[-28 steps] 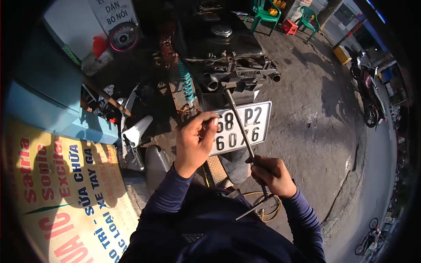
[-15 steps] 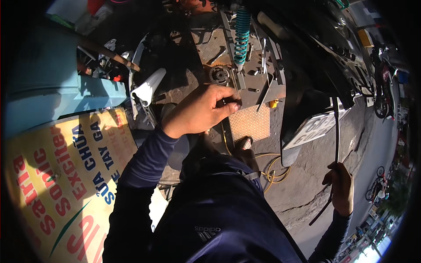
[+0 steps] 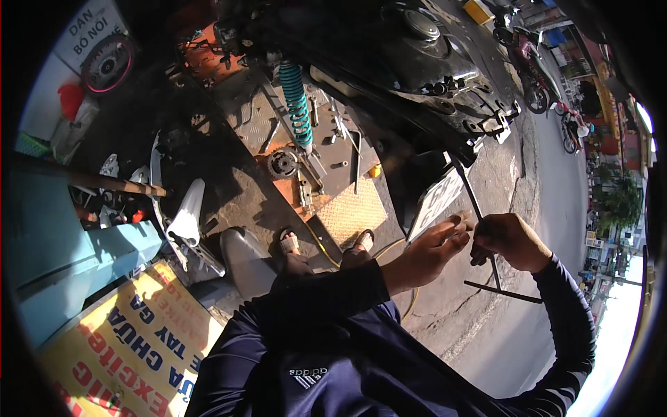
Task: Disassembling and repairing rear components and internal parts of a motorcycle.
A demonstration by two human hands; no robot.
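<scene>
My right hand (image 3: 511,240) is closed around the shaft of a long dark T-handle wrench (image 3: 517,295). The crossbar hangs below that hand, and the far tip overlaps the tail of a black motorcycle (image 3: 434,87), though contact cannot be told. Close beside the shaft, my left hand (image 3: 434,250) has its fingers bent into a pinch; whatever is between them is too small or hidden to name. Just beyond the left hand is the motorcycle's white number plate (image 3: 438,198).
Ahead, a metal work platform (image 3: 351,208) holds a teal-spring shock absorber (image 3: 295,104), a round toothed part (image 3: 282,162) and several hand tools. A grey seat (image 3: 250,260), a light blue cabinet (image 3: 48,257) and a yellow sign (image 3: 139,340) are to the left. Parked motorcycles (image 3: 535,90) line the far right.
My left hand has moved right, from over the platform to beside the wrench. My right hand has moved up and inward with the wrench. The whole view has shifted toward the right.
</scene>
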